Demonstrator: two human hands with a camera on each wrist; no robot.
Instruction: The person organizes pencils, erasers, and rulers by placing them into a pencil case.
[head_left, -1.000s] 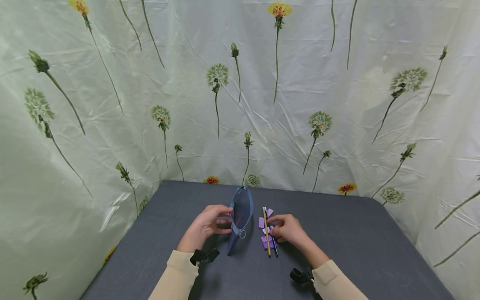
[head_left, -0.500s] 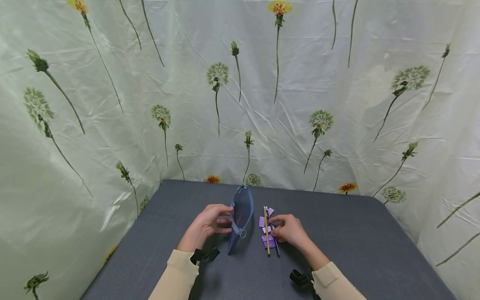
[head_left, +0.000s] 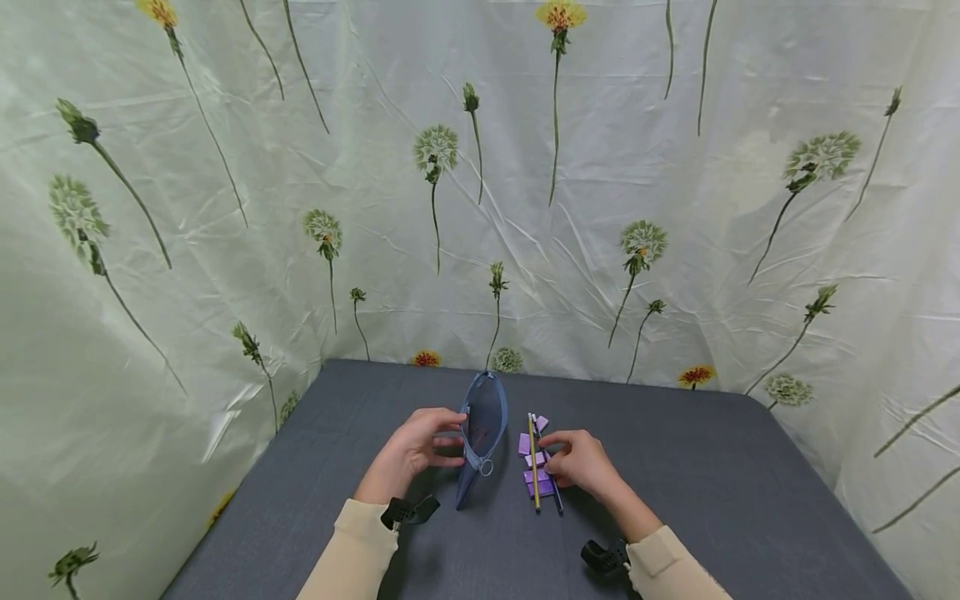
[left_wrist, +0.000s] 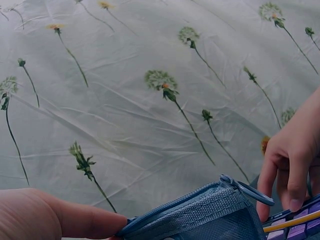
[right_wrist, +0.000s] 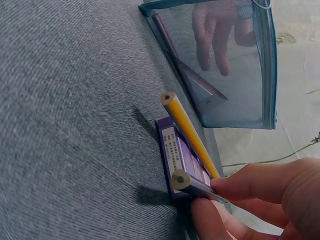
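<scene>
A blue mesh zip pouch (head_left: 467, 485) stands upright with its mouth wide. My left hand (head_left: 420, 446) holds its left side; through the mesh (right_wrist: 245, 95) several of those fingers show in the right wrist view. To the pouch's right, a yellow pencil (head_left: 535, 479) and a dark pencil (head_left: 558, 500) lie across small purple blocks (head_left: 523, 445). Between thumb and fingertip, my right hand (head_left: 581, 460) pinches the dark pencil, its blunt end (right_wrist: 181, 179) towards the right wrist camera. Beneath both pencils lies a purple piece with a printed white label (right_wrist: 171, 150).
Slim dark sticks (right_wrist: 200, 82) lie inside the pouch at its bottom. A metal ring (head_left: 486, 467) hangs from the zip end. The dark grey table (head_left: 675, 492) meets a flower-printed curtain (head_left: 525, 250) at the back and left.
The near end of the dark pencil has swung slightly right, away from the yellow one, with my right hand shifting slightly along. My left hand and the pouch have stayed put.
</scene>
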